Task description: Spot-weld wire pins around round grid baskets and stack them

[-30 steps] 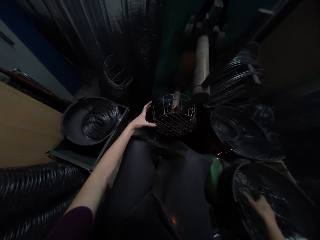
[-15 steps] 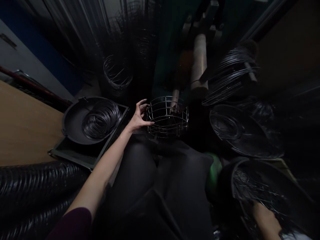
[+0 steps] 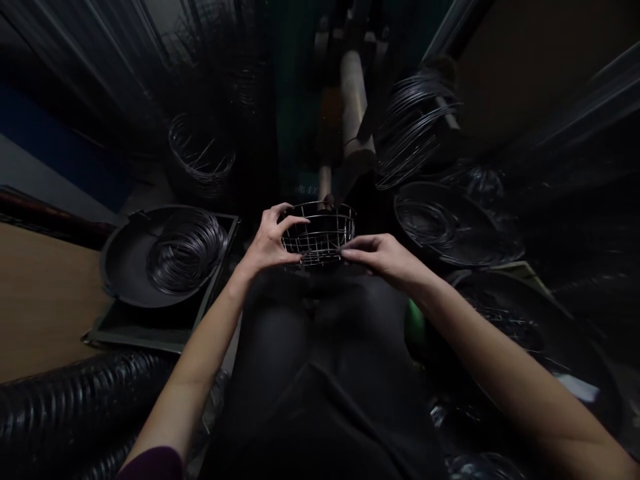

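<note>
A round wire basket [image 3: 323, 252] with an open grid of thin shiny wire sits above my lap, in front of a machine. My left hand [image 3: 269, 241] is curled around its left side, the thumb low and the fingers over the upper hoops. At the basket's right lower side is my right hand [image 3: 383, 257], thumb and fingertips pinched together against the wires. Whatever lies between those fingertips is too small and dark to make out. A slim machine rod [image 3: 325, 181] reaches down to the basket's far rim.
On the left, a dark pan [image 3: 125, 267] holds a wire coil [image 3: 187, 250]. A round wire frame [image 3: 203, 150] stands behind it. To the right are wire hoops [image 3: 413, 127], a pan with wire rings [image 3: 480, 247] and a bin of short wire pieces [image 3: 565, 333].
My right hand has come from the bin of wire pieces at lower right to the basket's right side. My left hand has closed further around the basket, and the view has turned right.
</note>
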`<state>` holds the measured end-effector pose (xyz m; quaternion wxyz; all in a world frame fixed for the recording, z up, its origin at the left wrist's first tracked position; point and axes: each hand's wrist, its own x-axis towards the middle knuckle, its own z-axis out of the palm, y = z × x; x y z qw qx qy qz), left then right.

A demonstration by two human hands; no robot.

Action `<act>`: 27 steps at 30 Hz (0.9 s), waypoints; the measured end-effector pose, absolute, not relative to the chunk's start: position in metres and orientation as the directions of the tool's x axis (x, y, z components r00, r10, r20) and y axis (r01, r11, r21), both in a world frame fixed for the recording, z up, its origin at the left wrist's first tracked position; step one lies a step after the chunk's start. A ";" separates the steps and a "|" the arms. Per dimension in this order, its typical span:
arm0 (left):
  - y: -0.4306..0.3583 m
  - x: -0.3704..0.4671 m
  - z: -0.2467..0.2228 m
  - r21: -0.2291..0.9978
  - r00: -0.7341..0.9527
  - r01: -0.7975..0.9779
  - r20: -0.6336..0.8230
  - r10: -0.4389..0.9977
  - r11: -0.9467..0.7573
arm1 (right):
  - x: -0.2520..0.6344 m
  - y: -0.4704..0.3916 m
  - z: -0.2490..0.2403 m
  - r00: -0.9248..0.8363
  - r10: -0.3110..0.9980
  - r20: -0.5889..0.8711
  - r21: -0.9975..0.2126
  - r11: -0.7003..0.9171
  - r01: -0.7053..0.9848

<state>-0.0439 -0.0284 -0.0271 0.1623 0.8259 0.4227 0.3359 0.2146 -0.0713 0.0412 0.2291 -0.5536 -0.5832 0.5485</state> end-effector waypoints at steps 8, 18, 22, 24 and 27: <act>-0.031 -0.028 -0.031 0.571 0.491 0.549 0.370 0.788 -0.610 | 0.199 -0.063 0.029 -0.431 0.899 0.077 -0.440 0.418 0.795; -0.028 -0.020 -0.030 0.601 0.505 0.536 0.334 0.796 -0.592 | 0.218 -0.087 0.043 -0.322 0.943 -0.077 -0.827 0.120 0.549; -0.031 -0.018 -0.028 0.601 0.523 0.535 0.316 0.791 -0.594 | 0.214 -0.082 0.021 -0.378 0.924 0.056 -0.552 0.345 0.759; -0.032 -0.017 -0.027 0.607 0.520 0.533 0.314 0.794 -0.590 | 0.210 -0.080 0.011 -0.460 0.883 0.089 -0.291 0.465 0.836; -0.032 -0.016 -0.029 0.628 0.486 0.539 0.312 0.817 -0.561 | 0.207 -0.081 0.004 -0.542 0.833 0.110 -0.012 0.546 0.838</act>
